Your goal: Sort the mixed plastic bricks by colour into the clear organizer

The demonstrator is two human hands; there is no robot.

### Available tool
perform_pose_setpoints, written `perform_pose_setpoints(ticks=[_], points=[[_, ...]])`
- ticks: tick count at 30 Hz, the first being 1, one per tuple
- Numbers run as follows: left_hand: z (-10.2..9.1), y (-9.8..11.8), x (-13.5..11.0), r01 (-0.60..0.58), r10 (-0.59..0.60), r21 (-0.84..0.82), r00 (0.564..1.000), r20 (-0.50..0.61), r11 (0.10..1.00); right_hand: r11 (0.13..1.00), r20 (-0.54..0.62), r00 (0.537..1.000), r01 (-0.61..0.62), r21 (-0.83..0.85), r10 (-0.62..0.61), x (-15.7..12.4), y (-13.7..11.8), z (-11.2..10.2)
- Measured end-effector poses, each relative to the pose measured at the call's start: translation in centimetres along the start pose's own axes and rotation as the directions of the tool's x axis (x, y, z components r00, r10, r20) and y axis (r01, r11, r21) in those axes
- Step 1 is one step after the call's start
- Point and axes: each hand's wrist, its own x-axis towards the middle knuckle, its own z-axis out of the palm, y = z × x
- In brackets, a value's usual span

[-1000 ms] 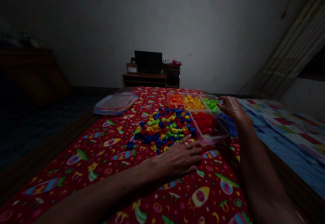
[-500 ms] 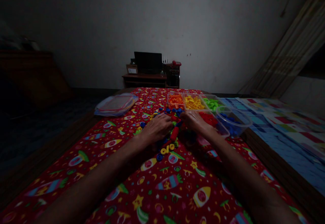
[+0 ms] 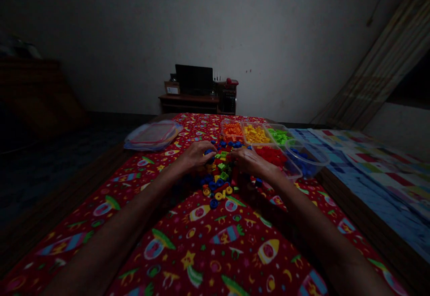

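A mixed pile of small plastic toy pieces (image 3: 221, 176), in blue, green, yellow and red, lies on the red patterned tablecloth (image 3: 208, 264). At the pile's left side is my left hand (image 3: 196, 156), its fingers curled with a blue toy block (image 3: 208, 152) between thumb and forefinger. My right hand (image 3: 248, 159) reaches into the right side, fingers bent down and closed; its fingertips are hidden, and what they hold I cannot make out. Yellow rings (image 3: 218, 196) and a blue ring (image 3: 213, 203) lie at the near edge of the pile.
Behind and right of the pile stand clear containers with orange pieces (image 3: 232, 129), yellow pieces (image 3: 255, 134), green pieces (image 3: 278, 135) and red pieces (image 3: 271, 155). A round tub (image 3: 320, 160) holds blue pieces. Stacked lids (image 3: 152, 135) lie at the back left.
My left hand has moved left, uncovering the middle of the pile. My right hand has shifted slightly left and nearer. The red cylindrical piece between the hands no longer shows there.
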Motion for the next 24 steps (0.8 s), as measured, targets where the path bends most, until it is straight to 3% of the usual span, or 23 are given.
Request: perform_pose_setpoints(ticks=[4, 8, 12, 15, 19, 24], points=[[-0.5, 0.2, 0.1, -0.112, 0.112, -0.001, 0.992, 0.065, 0.994, 0.999, 0.092, 0.995, -0.043, 0.018, 0.041, -1.9, -1.9, -2.4], [-0.3, -1.2, -0.2, -0.145, 0.14, 0.039, 0.984, 0.11, 0.989, 0.998, 0.217, 0.974, -0.067, -0.006, 0.067, -2.8, -3.5, -2.3], [0.2, -2.9, -0.9, -0.107, 0.096, 0.081, 0.986, 0.135, 0.991, 0.999, 0.165, 0.986, -0.04, 0.004, 0.038, -2.5, -3.0, -1.9], [0.3, -3.9, -1.2, -0.049, 0.039, 0.072, 0.991, 0.131, 0.996, 0.998, 0.066, 0.997, -0.048, 0.04, 0.046, -2.9, -0.8, -3.1], [0.6, -4.5, -1.3, -0.006, -0.002, 0.054, 0.989, 0.148, 0.999, 0.966, -0.052, 0.965, -0.258, -0.005, 0.257, -5.1, 2.5, -5.9], [1.0, -4.2, -1.3, 0.032, -0.044, 0.066, 0.981, 0.19, 0.997, 0.838, 0.042, 0.839, -0.538, -0.091, 0.543, -7.4, 5.3, -7.7]])
